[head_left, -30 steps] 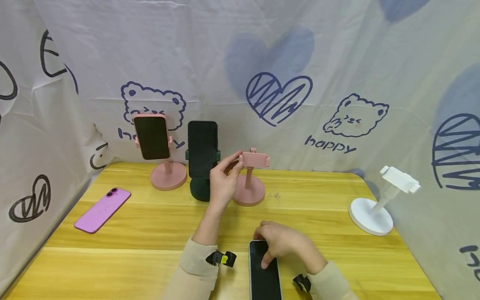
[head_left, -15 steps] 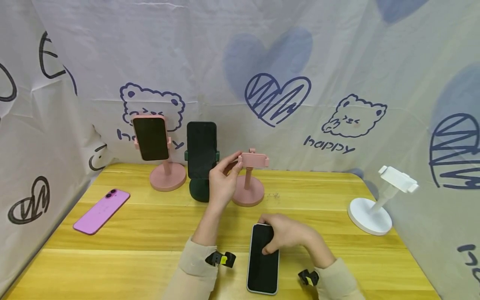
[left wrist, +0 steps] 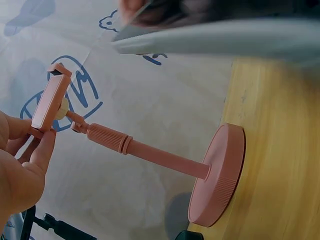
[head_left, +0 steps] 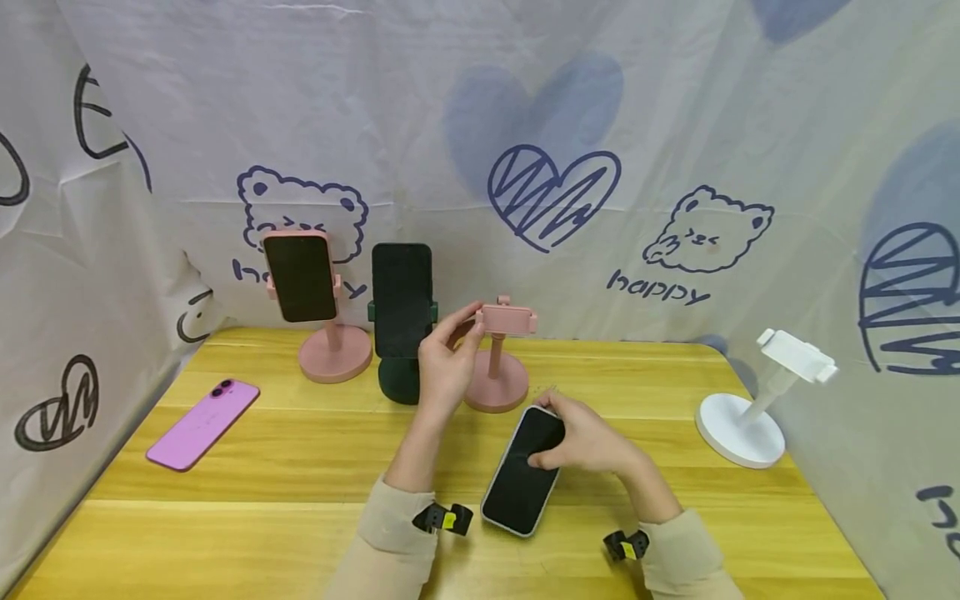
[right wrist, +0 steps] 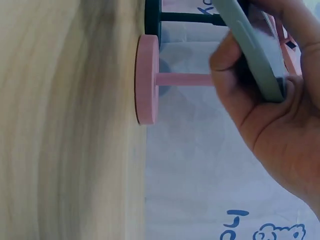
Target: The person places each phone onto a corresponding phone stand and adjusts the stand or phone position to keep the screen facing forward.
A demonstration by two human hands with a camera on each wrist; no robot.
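My left hand [head_left: 447, 367] pinches the lower-left end of the clamp on a pink phone stand [head_left: 507, 320]; in the left wrist view the thumb and fingers [left wrist: 42, 157] meet at that end. The stand's round base [left wrist: 220, 175] sits on the table. My right hand [head_left: 588, 437] grips a phone [head_left: 517, 492] by its upper right part, thumb over the black screen and fingers behind. This phone has a pale grey-green edge [right wrist: 255, 55] and is raised off the table, tilted, in front of the pink stand. No phone is in the pink clamp.
Left of my hand, a dark green stand [head_left: 401, 383] carries a black-screened phone [head_left: 403, 304]. Farther left, another pink stand [head_left: 335, 358] holds a phone [head_left: 301, 277]. A purple phone [head_left: 202, 425] lies face down at left. A white stand [head_left: 742, 433] stands at right.
My right hand has lifted the phone up from the near edge toward the pink stand and turned it so its top leans right. The left hand has stayed at the clamp.
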